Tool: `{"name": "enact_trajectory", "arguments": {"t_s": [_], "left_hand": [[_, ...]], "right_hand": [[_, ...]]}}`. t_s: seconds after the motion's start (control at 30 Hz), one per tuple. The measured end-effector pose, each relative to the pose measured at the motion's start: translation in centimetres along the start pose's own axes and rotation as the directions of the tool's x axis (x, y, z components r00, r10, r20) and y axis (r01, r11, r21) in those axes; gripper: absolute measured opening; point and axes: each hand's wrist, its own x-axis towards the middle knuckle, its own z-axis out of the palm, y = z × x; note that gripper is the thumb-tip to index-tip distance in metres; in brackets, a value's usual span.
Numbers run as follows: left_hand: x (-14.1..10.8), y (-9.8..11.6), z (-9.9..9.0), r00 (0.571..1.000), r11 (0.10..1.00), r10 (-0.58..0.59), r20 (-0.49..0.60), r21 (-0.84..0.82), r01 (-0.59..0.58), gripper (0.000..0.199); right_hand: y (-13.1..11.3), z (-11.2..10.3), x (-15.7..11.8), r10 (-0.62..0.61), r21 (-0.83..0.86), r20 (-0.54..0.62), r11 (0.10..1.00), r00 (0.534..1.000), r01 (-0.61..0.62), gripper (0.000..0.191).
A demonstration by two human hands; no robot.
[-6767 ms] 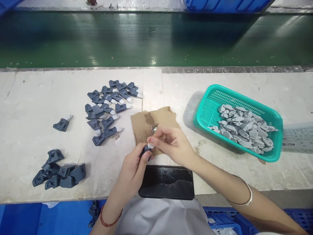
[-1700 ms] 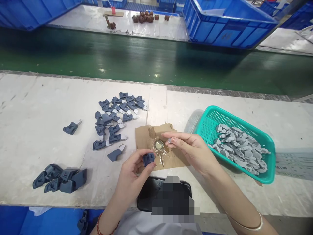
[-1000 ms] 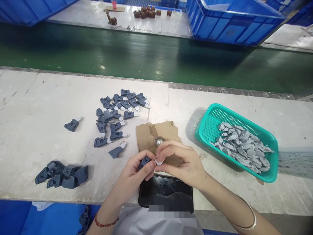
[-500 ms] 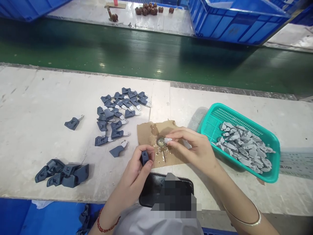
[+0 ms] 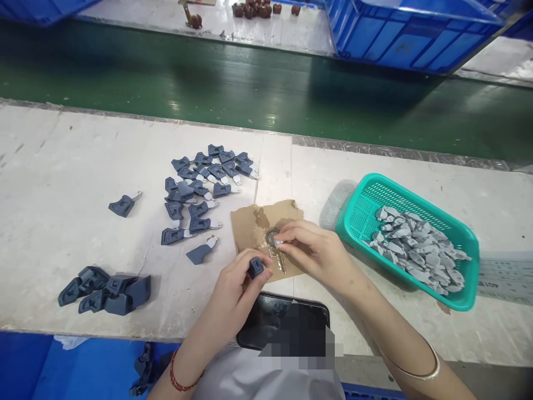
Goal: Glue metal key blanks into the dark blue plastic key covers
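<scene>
My left hand (image 5: 239, 283) is closed round a dark blue plastic part (image 5: 256, 267), its socketed end facing up. Between the thumb and fingers of my right hand (image 5: 318, 250) is a small light grey plastic piece (image 5: 278, 241), mostly covered by the fingertips. That piece is at a small round cap of glossy liquid (image 5: 270, 236), whose rim shows beside my fingers. Under the cap lies a brown cardboard sheet (image 5: 245, 222) with wet drips on it. Left of my hands, several dark blue parts with pale grey ends (image 5: 200, 224) lie on the table.
A green basket (image 5: 416, 201) of grey pieces stands to the right. Several dark blue parts (image 5: 120, 294) without grey ends sit at the front left. A phone (image 5: 258, 322) lies before me. Beyond the table runs a green conveyor belt (image 5: 233, 83), with a blue crate (image 5: 408, 39) behind it.
My right hand has brought the grey piece left and down to the liquid in the cap. My left hand has shifted slightly right and turned the dark blue part's end upward.
</scene>
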Motion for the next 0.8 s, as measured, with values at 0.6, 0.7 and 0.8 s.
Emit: {"name": "enact_trajectory", "arguments": {"t_s": [0.6, 0.7, 0.8], "left_hand": [[-0.1, 0.1, 0.0, 0.996, 0.991, 0.079, -0.038, 0.112, -0.075, 0.023], [0.0, 0.1, 0.1, 0.997, 0.990, 0.074, -0.036, 0.122, -0.070, 0.022], [0.1, 0.1, 0.1, 0.997, 0.988, 0.077, -0.032, 0.137, -0.072, 0.022]], "right_hand": [[-0.1, 0.4, 0.3, 0.175, 0.201, -0.100, 0.968, 0.979, -0.153, 0.011], [-0.5, 0.3, 0.4, 0.370, 0.473, -0.087, 0.832, 0.925, -0.289, 0.021], [-1.0, 0.5, 0.5, 0.420, 0.644, 0.004, 0.693, 0.907, -0.324, 0.023]]}}
